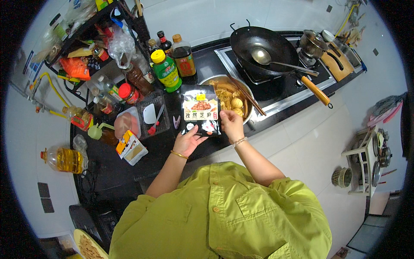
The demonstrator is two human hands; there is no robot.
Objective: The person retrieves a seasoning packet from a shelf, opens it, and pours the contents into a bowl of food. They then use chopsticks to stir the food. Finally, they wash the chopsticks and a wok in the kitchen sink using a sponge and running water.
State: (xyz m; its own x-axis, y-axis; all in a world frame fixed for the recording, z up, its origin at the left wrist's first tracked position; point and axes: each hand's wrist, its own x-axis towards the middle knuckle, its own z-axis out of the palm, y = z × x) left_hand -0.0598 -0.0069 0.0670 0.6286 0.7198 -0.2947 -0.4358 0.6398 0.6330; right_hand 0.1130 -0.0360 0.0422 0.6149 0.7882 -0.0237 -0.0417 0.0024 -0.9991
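A black seasoning packet (201, 111) with a picture of food and printed writing is held up between my two hands. My left hand (188, 141) grips its lower edge, thumb on the front. At the packet's right edge, my right hand (232, 124) has its fingertips closed on the side. Behind the packet and partly covered by it, a metal bowl (251, 94) holds eggs (236, 103) and other food in brown liquid. A pair of wooden chopsticks (247, 95) lies across the bowl's right side. Left of the packet, a small clothes peg (176, 121) rests on the black counter.
A black wok (278, 42) with a metal ladle (261, 56) sits on the gas stove (226, 53). Sauce bottles (183, 56) stand behind the packet. To the left are a plastic tray (163, 121) with a red brush, an orange-and-white packet (132, 149) and a crowded rack (87, 22).
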